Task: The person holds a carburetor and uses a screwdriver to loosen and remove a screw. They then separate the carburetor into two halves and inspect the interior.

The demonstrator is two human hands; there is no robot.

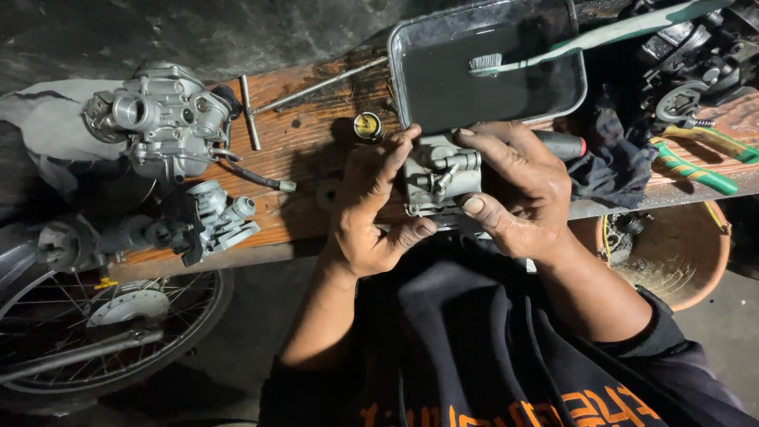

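A small grey metal carburetor body (439,174) is held between both hands above the near edge of a wooden bench (304,150). My left hand (371,209) cups its left side, with the index finger reaching over the top. My right hand (518,194) grips its right side, thumb pressed under the front. A red-tipped tool handle (563,144) lies just behind the right hand. Whether the right hand touches the handle, I cannot tell.
A metal tray (571,95) of dark liquid holds a green toothbrush (585,38). Two more carburetors (162,119) (209,217), a T-handle wrench (248,111) and a small brass part (368,125) lie on the bench. Green pliers (696,170), a dark rag, an orange basin (680,253) and a spoked wheel (103,332) surround it.
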